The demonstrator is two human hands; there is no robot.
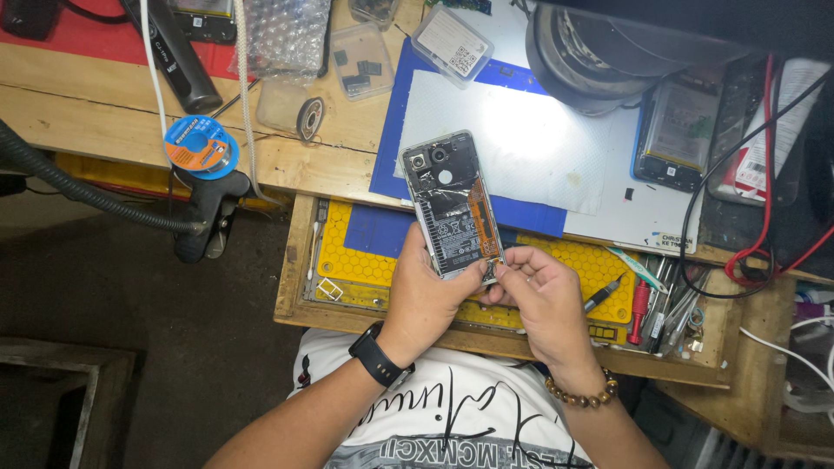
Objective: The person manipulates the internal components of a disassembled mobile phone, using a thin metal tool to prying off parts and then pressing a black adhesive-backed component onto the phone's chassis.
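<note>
An opened smartphone [449, 201] with its back cover off shows its battery, camera modules and boards. My left hand [426, 295] grips its lower left side and holds it up over the open drawer. My right hand [540, 300] pinches the phone's bottom edge with thumb and fingers. A black watch sits on my left wrist and a bead bracelet on my right.
A yellow honeycomb mat [356, 256] lies in the wooden drawer with screwdrivers and tweezers [647, 300] at its right. Behind are a blue mat with white cloth [512, 139], another opened phone [678, 130], a solder spool [200, 146], small plastic boxes, cables and a black hose [78, 187].
</note>
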